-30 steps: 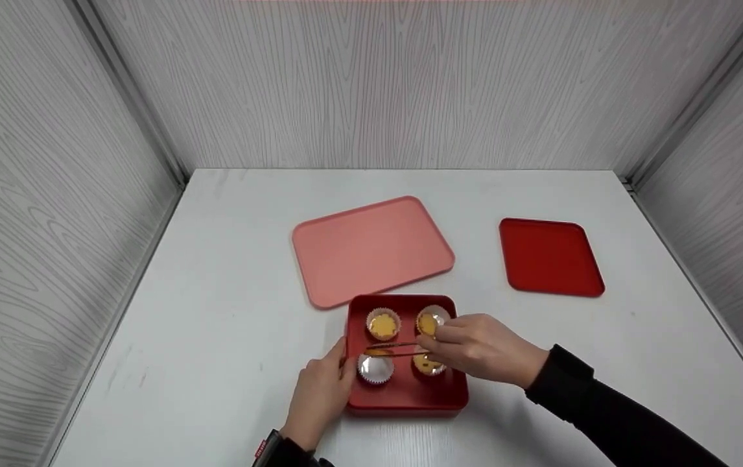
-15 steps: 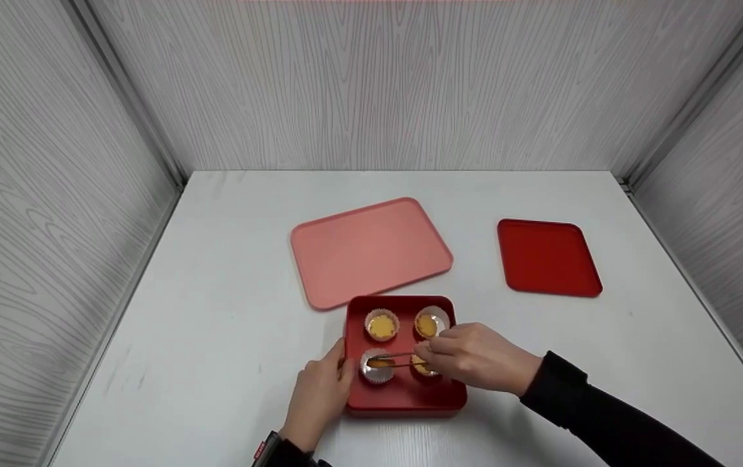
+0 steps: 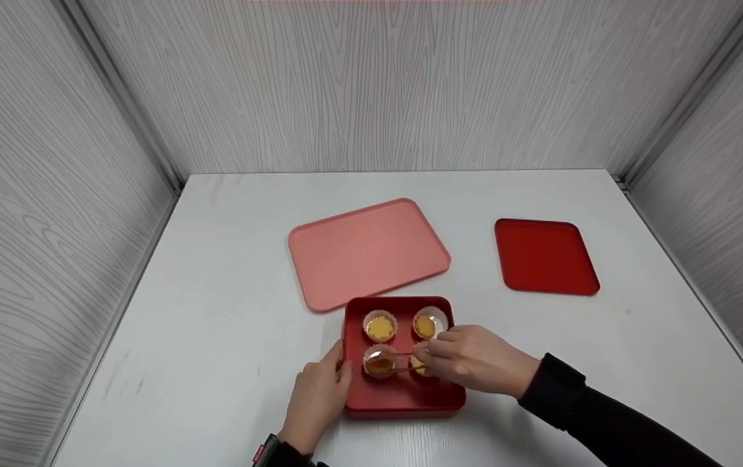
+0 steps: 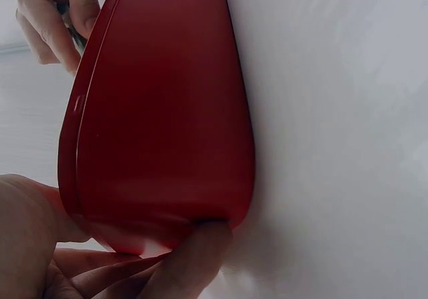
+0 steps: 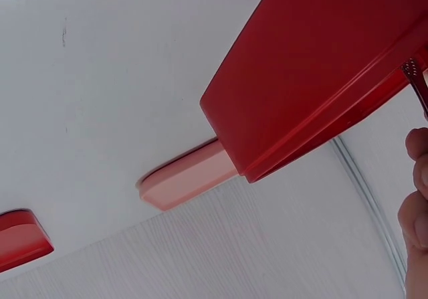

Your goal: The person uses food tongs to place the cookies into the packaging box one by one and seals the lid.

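A square red box [image 3: 404, 399] holds several paper cups with small yellow egg tarts, such as the back-left tart [image 3: 380, 327] and the back-right tart [image 3: 424, 326]. My left hand [image 3: 318, 392] grips the box's left side, fingers bent against its wall in the left wrist view. Over the box, my right hand [image 3: 475, 358] pinches slim metal tongs [image 3: 404, 354]. Their tips reach left into the front-left cup, at a browner tart [image 3: 380, 365]; whether they still clamp it I cannot tell. The hand partly covers the front-right tart [image 3: 417, 367].
Behind the box a pink tray [image 3: 368, 253] lies at a slant, its front edge close to the box's back-left corner. A smaller red tray [image 3: 546, 257] lies at the back right. Pale wood-grain walls [image 3: 384, 84] bound the white table [image 3: 216, 292].
My right hand and the tongs have come slightly toward me and down, bringing the browner tart from above the bare front-left cup into it. My left hand stays on the box.
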